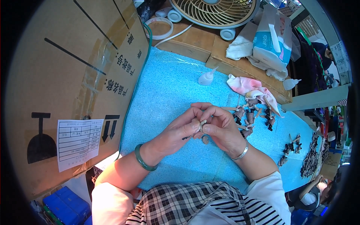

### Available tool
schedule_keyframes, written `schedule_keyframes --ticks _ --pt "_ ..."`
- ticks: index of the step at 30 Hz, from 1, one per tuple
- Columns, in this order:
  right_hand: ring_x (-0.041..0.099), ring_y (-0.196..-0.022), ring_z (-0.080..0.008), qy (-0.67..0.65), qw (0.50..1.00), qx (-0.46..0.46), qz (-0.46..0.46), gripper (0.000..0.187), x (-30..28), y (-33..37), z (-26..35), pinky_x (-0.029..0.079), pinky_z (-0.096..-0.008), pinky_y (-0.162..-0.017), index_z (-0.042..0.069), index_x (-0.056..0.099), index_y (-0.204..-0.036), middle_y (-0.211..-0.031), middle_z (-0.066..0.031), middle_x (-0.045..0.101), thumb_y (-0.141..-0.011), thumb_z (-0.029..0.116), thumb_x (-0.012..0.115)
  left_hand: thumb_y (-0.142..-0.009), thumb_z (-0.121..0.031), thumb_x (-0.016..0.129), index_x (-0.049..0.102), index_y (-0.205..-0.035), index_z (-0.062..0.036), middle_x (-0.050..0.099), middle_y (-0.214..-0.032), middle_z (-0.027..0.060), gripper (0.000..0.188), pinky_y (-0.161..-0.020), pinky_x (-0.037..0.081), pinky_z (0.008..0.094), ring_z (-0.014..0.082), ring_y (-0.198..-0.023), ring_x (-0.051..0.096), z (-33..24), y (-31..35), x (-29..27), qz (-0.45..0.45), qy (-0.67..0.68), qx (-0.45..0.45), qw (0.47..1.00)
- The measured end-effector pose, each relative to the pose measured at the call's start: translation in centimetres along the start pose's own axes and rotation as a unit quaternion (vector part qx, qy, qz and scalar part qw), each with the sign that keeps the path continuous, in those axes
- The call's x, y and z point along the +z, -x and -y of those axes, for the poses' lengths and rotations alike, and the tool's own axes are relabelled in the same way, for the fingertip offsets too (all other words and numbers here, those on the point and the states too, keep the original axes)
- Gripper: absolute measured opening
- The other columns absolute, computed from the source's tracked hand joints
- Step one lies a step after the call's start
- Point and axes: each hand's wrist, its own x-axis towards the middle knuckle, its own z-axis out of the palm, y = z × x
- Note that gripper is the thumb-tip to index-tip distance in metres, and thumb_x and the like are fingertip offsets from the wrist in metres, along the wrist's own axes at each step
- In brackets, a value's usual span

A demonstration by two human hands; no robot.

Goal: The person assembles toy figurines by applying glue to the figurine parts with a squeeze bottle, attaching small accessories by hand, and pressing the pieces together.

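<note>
Both of my hands meet above the blue table surface, fingertips pinched together. Between the thumb and fingers of my left hand is a small beige figurine part. My right hand grips the same part from the other side. Just below the fingers show a small rounded tan piece and a dark sliver; whether these join the held part I cannot tell. Right of my right hand lies a cluster of small figurines in mauve and black, with thin wooden sticks among them.
A large carton walls off the left side. Beyond the table stand a white squeeze bottle, a pink-and-white cloth, a fan, a tape roll and a tissue pack. More figurines lie right; another person sits beyond.
</note>
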Motion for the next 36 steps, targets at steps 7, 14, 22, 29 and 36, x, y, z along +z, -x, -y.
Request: schedule_keyframes --ticks 7,14,22,29,36 --pt "0.057 -0.093 -0.0125 0.018 1.0 -0.014 0.004 0.016 -0.3 0.2 -0.3 0.051 -0.0238 -0.07 0.006 0.058 -0.085 -0.129 -0.0145 0.044 -0.077 0.005 0.072 -0.092 -0.038 0.053 0.044 -0.1 -0.0053 0.045 -0.086 0.0016 0.035 -0.073 0.039 0.025 0.0105 -0.081 0.048 0.3 -0.1 -0.4 0.033 -0.055 0.007 0.998" --pt "0.057 -0.093 -0.0131 0.009 1.0 0.007 0.023 0.016 -0.5 -0.2 -0.3 0.051 -0.0241 -0.07 0.006 0.057 -0.083 -0.129 -0.0142 0.044 -0.076 0.005 0.072 -0.091 -0.04 0.053 0.044 -0.1 -0.0054 0.047 -0.087 0.0022 0.037 -0.074 0.039 0.0247 0.0104 -0.084 0.049 0.1 -0.1 -1.1 0.049 -0.09 0.004 0.995" --pt "0.057 -0.096 -0.0155 0.011 0.999 -0.046 0.027 0.015 -1.1 -0.3 -1.0 0.053 -0.0269 -0.071 0.005 0.057 -0.081 -0.127 -0.0138 0.045 -0.075 0.002 0.072 -0.085 -0.043 0.059 0.044 -0.107 -0.0049 0.051 -0.102 0.0088 0.047 -0.08 0.04 0.028 0.0171 -0.093 0.051 -0.1 -0.2 -0.8 0.037 -0.092 -0.049 0.994" --pt "0.056 -0.08 -0.0105 -0.004 0.997 -0.065 0.044 0.012 -1.3 0.1 -1.6 0.045 -0.018 -0.056 0.005 0.059 -0.082 -0.125 -0.0132 0.046 -0.077 0.0 0.069 -0.083 -0.042 0.059 0.042 -0.113 -0.0024 0.05 -0.102 0.0086 0.053 -0.082 0.04 0.0321 0.0174 -0.093 0.049 0.2 -0.1 0.4 0.013 -0.111 -0.054 0.992" --pt "0.054 -0.092 -0.0102 0.005 0.996 -0.066 0.068 0.011 -1.6 -0.2 -2.3 0.051 -0.0213 -0.066 0.004 0.058 -0.083 -0.123 -0.013 0.046 -0.08 0.004 0.068 -0.083 -0.044 0.059 0.042 -0.105 -0.0062 0.049 -0.1 0.0083 0.047 -0.079 0.037 0.0308 0.0158 -0.088 0.045 0.2 0.0 0.5 -0.013 -0.117 -0.05 0.992"
